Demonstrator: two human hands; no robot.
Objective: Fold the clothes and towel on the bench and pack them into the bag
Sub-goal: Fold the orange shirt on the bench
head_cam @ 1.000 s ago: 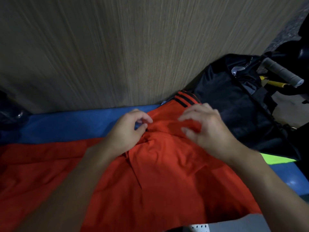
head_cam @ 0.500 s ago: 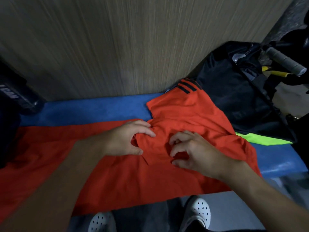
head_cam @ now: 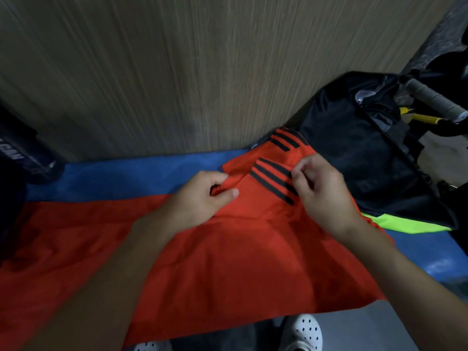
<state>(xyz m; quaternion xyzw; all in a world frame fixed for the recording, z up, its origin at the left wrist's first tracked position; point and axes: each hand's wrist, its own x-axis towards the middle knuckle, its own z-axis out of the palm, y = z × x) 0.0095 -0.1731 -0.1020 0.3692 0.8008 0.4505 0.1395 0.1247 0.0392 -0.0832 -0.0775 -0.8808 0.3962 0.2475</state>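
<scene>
A red shirt (head_cam: 240, 262) of thin, smooth, slightly shiny cloth lies spread on the blue bench (head_cam: 126, 178). It covers most of the seat and its near edge hangs over the front. The cloth has soft wrinkles and one long crease that runs across under the hands. On its far right part there are two groups of three black stripes (head_cam: 273, 181), straight and parallel.

The left hand (head_cam: 200, 198) holds a small fold of the red cloth between the thumb and the curled fingers, just left of the nearer stripes. The right hand (head_cam: 321, 193) pinches the cloth at the right end of the same stripes, with the fingers bent and the thumb against them. So the striped part is stretched between the two hands and lifted a little, while the rest of the shirt lies flat, below and to the left of the hands.

A black bag (head_cam: 367, 160) of matte fabric stands on the bench just beside the shirt, to the right, with a neon green panel (head_cam: 405, 224) along its lower edge. Behind the bench is a wall (head_cam: 177, 72) with fine vertical wood grain. A grey wrapped handle (head_cam: 435, 100), round and long, lies beyond the bag. At the far left stands a dark cylindrical container (head_cam: 22, 153). White perforated shoes (head_cam: 304, 333) show below the bench edge.
</scene>
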